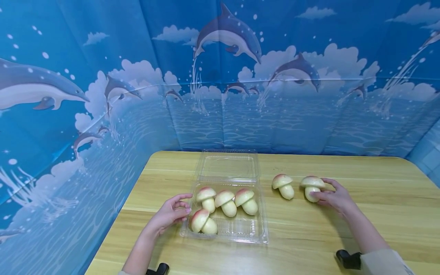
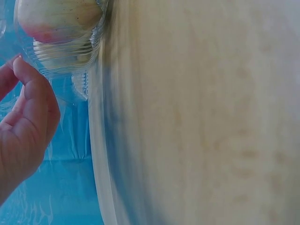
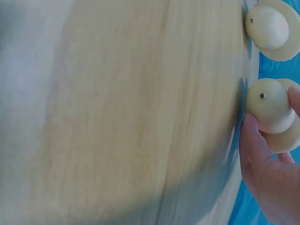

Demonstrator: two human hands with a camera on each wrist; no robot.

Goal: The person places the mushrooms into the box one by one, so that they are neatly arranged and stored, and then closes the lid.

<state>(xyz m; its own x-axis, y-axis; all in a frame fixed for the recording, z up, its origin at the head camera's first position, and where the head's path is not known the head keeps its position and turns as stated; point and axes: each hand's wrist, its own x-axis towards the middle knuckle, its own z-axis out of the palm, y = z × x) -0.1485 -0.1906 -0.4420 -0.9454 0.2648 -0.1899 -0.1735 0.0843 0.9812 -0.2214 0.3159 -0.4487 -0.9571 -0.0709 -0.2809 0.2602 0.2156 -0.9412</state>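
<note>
My right hand (image 1: 332, 195) grips a cream mushroom (image 1: 312, 183) with a pinkish cap, fingers and thumb around it on the right side of the table. In the right wrist view, the rounded base of that mushroom (image 3: 269, 105) shows between the fingers. Just left of it lies another mushroom (image 1: 283, 186). An open clear plastic box (image 1: 237, 231) holds several similar mushrooms (image 1: 226, 203). Beside the box's left edge is my left hand (image 1: 172, 212), its fingers loosely bent and nothing seen between them. Whether its fingertips touch the rim is unclear.
The box's clear lid (image 1: 229, 167) lies folded back behind it. All of this is on a light wooden table (image 1: 295, 244). A blue dolphin-print curtain (image 1: 220, 114) hangs along the table's back and left sides.
</note>
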